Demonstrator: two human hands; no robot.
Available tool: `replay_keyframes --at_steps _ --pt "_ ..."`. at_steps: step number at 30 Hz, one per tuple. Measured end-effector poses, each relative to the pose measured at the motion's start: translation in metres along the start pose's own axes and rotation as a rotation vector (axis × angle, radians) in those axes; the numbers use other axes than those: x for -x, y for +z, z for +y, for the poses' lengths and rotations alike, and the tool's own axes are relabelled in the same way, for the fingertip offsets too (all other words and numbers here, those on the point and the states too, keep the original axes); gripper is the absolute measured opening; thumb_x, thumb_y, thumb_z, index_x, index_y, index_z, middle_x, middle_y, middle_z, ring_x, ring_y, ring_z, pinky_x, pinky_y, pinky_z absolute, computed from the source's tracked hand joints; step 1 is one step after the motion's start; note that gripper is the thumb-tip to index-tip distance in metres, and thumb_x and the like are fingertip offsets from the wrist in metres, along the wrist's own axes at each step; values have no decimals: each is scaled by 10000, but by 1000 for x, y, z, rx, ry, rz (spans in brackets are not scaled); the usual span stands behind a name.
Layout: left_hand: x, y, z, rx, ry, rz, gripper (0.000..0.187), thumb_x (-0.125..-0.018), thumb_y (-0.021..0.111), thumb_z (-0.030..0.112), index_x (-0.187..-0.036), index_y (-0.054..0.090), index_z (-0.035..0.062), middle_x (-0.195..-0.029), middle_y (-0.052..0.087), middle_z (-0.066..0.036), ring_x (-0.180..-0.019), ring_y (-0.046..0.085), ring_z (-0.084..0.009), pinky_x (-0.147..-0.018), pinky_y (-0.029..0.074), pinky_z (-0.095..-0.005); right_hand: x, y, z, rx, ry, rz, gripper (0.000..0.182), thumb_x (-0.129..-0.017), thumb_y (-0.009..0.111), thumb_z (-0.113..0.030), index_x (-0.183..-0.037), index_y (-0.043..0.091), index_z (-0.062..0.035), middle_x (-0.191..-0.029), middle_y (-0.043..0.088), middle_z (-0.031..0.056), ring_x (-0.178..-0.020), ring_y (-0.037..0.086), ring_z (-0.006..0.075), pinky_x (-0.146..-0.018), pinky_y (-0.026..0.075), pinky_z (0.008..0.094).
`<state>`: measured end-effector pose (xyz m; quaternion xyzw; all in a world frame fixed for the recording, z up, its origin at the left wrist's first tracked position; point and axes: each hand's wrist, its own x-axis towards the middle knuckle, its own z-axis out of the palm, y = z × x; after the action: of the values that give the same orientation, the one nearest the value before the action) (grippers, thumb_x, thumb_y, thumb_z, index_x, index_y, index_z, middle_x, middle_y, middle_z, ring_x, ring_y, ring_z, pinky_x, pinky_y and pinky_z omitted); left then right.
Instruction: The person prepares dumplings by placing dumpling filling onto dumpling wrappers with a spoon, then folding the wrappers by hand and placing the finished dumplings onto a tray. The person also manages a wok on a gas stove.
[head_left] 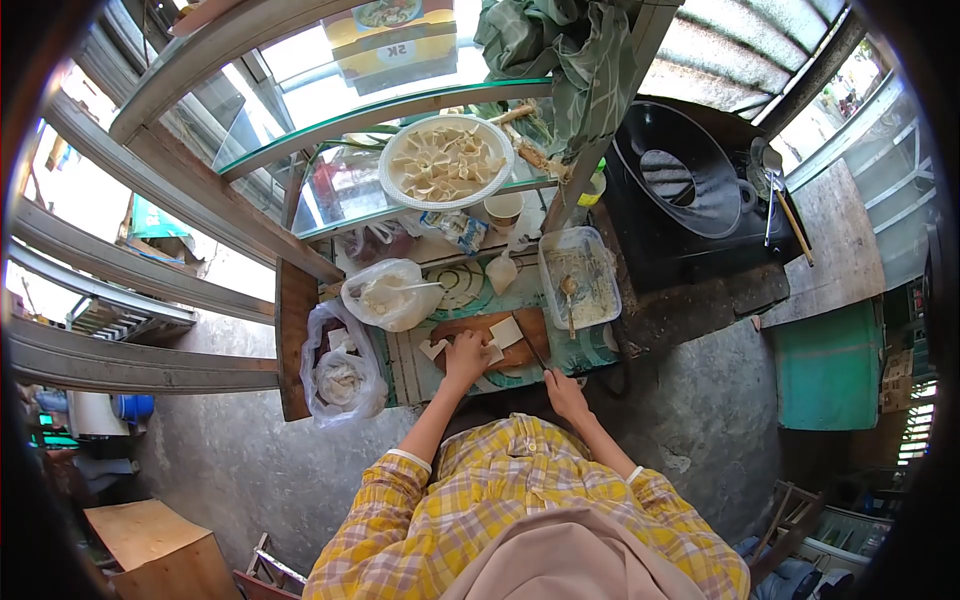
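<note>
A wooden cutting board (pixel 480 330) lies on the table in front of me, with a pale square dough wrapper (pixel 506 332) on its right part. My left hand (pixel 465 357) bends its fingers down over the board, holding a pale dough piece (pixel 492 354) that shows at its right side. Another piece (pixel 433 349) lies just left of the fingers. My right hand (pixel 566 393) is closed around the handle of a knife (pixel 531 342), its blade pointing away from me over the board's right part.
A clear tub with a spoon (pixel 580 278) stands right of the board. Plastic bags (pixel 392 294) sit at the left. On the glass shelf is a white plate (pixel 398 196) of folded dumplings. A large black wok (pixel 684 170) rests at the back right.
</note>
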<state>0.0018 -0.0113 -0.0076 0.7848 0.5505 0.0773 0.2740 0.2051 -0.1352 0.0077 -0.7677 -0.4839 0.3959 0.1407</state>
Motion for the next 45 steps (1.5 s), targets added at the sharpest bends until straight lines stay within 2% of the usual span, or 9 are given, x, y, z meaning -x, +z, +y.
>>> replay_keyframes --at_steps 10,16,22,25,31,34,37,41,45 --pt "13 -12 -3 245 38 -3 168 -744 649 160 -849 667 30 -856 597 -133 -824 599 -314 -696 463 -420 1 3 -3 -24 -78 -24 373 -944 368 -343 -937 509 2 -849 583 295 -846 539 476 -718 401 546" --pt "4 -26 0 318 56 -9 197 -772 645 140 -920 663 11 -801 609 -147 -763 600 -311 -683 464 -385 6 4 -22 39 -82 -109 355 -939 377 -338 -983 516 -15 -826 589 282 -830 543 475 -713 415 537" --pt "-12 -10 -3 177 129 255 187 -781 631 129 -937 668 32 -868 610 -122 -810 594 -304 -699 475 -390 -4 3 -20 21 -201 207 311 -904 459 -263 -1110 503 -34 -1004 556 229 -901 553 421 -752 452 488" --pt "-8 -6 -2 133 127 289 172 -779 632 131 -922 671 44 -880 605 -107 -816 592 -293 -707 476 -394 -9 -3 -27 72 -259 213 329 -863 516 -169 -1167 478 -48 -1071 489 193 -940 539 409 -776 459 464" --pt "-3 -4 -1 46 146 333 126 -755 643 120 -858 667 52 -842 596 -88 -805 579 -274 -692 470 -387 -15 -6 -32 233 -452 435 386 -796 570 -117 -1165 465 -74 -1015 485 151 -907 546 337 -725 473 425" --pt "-4 -5 0 36 176 356 124 -732 658 122 -836 651 55 -821 587 -81 -810 567 -268 -693 461 -383 -13 -13 -27 170 -529 647 413 -788 601 -108 -1170 451 -76 -956 507 135 -781 570 298 -635 469 397" --pt "-5 -11 5 33 231 347 133 -711 661 111 -822 615 53 -798 574 -83 -808 551 -271 -696 451 -385 -9 -18 -24 -213 -227 676 443 -782 630 -88 -1179 432 -81 -865 516 110 -638 564 278 -554 450 386" --pt "-4 -16 16 379 219 271 107 -741 640 100 -808 575 49 -839 596 -81 -776 593 -236 -660 468 -371 -29 -47 -24 -172 -273 656 556 -767 683 -118 -1249 406 -109 -712 569 71 -597 584 267 -534 450 357" --pt "-5 -8 29 1030 -59 76 116 -833 609 111 -897 554 31 -901 619 -75 -757 629 -170 -622 495 -289 -50 -67 -31 -157 -376 523 259 -824 637 -181 -1054 597 -71 -760 626 93 -594 595 267 -544 457 350"
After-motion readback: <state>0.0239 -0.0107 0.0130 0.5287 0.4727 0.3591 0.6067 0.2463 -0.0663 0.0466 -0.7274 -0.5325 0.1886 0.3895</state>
